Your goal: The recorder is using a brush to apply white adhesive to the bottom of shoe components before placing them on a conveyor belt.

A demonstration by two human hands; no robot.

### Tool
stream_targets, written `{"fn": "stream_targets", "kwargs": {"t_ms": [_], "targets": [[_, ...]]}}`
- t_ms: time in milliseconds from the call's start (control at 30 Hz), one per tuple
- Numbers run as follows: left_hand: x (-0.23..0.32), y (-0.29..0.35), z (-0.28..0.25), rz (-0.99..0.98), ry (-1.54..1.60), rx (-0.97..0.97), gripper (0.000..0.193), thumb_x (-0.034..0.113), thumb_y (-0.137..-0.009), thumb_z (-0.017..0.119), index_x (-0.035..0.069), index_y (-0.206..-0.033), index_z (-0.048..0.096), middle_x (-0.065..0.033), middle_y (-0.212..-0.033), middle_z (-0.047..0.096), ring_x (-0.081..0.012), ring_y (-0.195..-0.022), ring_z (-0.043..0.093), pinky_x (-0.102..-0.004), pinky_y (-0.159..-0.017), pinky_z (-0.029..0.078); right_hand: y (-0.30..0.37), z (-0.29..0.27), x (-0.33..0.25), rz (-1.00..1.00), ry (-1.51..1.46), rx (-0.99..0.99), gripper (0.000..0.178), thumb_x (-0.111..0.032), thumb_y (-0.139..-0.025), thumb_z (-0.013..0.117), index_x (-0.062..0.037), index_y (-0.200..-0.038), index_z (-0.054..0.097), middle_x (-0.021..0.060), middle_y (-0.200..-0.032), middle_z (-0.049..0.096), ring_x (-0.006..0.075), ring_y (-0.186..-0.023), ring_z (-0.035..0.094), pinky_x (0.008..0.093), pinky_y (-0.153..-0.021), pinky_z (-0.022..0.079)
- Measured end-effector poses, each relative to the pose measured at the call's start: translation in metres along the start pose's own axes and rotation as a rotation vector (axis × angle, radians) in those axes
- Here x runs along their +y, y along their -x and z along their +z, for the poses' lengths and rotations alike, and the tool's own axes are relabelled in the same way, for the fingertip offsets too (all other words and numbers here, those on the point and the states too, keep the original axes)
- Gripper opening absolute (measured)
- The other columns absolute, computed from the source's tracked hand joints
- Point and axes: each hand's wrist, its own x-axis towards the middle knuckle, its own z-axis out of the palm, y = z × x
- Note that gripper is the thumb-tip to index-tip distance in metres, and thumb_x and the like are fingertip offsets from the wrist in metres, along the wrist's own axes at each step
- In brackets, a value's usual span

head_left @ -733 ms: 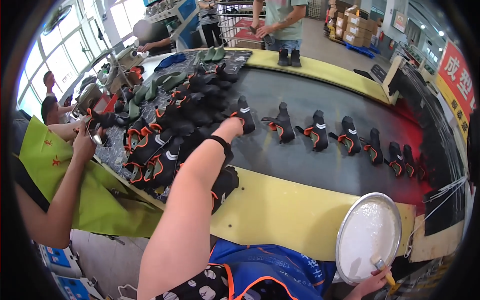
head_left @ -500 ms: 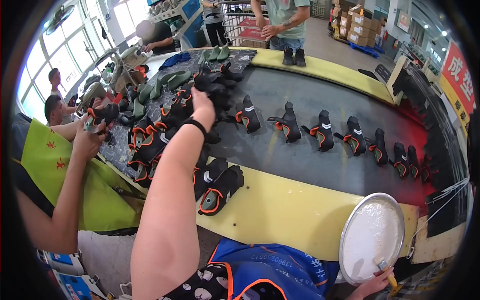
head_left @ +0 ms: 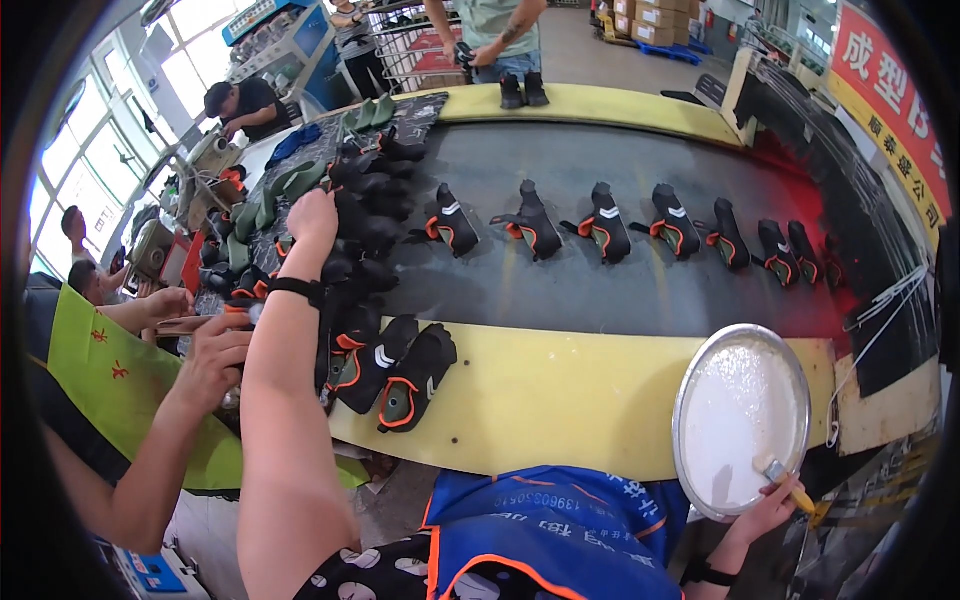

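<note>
In my right hand (head_left: 765, 512) is a paintbrush (head_left: 784, 480) with a yellow handle, its bristles against white paste in a round metal pan (head_left: 680, 440). My left hand (head_left: 314, 214) reaches far across to a heap of black shoes (head_left: 372, 190). Its fingers look curled at the heap's left side, and their grip is hidden. Two black shoes with orange trim, one a front shoe (head_left: 418, 378), stand on the yellow table edge (head_left: 560, 400) by my left forearm. A row of similar shoes, among them one shoe (head_left: 602, 225), stands on the dark conveyor belt (head_left: 560, 295).
Close on my left, a co-worker's hands (head_left: 212, 360) work beside my forearm. Green shoe forms (head_left: 300, 178) lie left of the heap. Across the belt stands a person (head_left: 500, 40) behind a pair of black shoes (head_left: 524, 92). A dark brush-like curtain (head_left: 850, 190) hangs at the right.
My view has shifted. My left hand has moved left along the heap, and its fingers look more curled. The co-worker's hands have come lower and closer to my arm. My right hand still holds the paintbrush.
</note>
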Motion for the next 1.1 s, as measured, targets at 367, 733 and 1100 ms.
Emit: {"fn": "stream_targets", "kwargs": {"t_ms": [367,733,1100], "targets": [[0.064,0.121,-0.074,0.35,0.844,-0.483,0.043,0.036,-0.102,0.054,-0.001,-0.094,0.072,-0.0023,-0.077,0.067,-0.01,-0.062,0.058,-0.0277,-0.059,0.047,0.008,0.007,-0.034,0.082,-0.086,0.064,0.03,-0.029,-0.105,0.052,-0.0006,-0.105,0.059,0.0012,-0.085,0.054,0.0095,-0.071,0.048,0.024,-0.069,0.042],[0.095,0.289,0.015,0.193,1.114,-0.938,0.036,0.024,-0.102,0.056,-0.002,-0.126,0.054,-0.0112,-0.101,0.068,-0.0147,-0.07,0.068,-0.0235,-0.061,0.051,0.009,0.025,-0.078,0.283,-0.349,-0.026,0.019,-0.019,-0.102,0.056,-0.0013,-0.099,0.061,0.0038,-0.088,0.062,0.0098,-0.077,0.06,0.0246,-0.066,0.051],[0.116,0.367,-0.015,0.684,0.744,-0.552,0.103,0.026,-0.075,0.081,-0.002,-0.153,0.02,-0.0205,-0.112,0.06,-0.0281,-0.087,0.068,-0.0405,-0.08,0.053,0.027,0.055,-0.084,-0.267,0.525,-0.532,0.015,-0.017,-0.09,0.072,-0.0025,-0.09,0.069,0.0089,-0.085,0.069,0.0183,-0.072,0.067,0.0306,-0.065,0.052]]}}
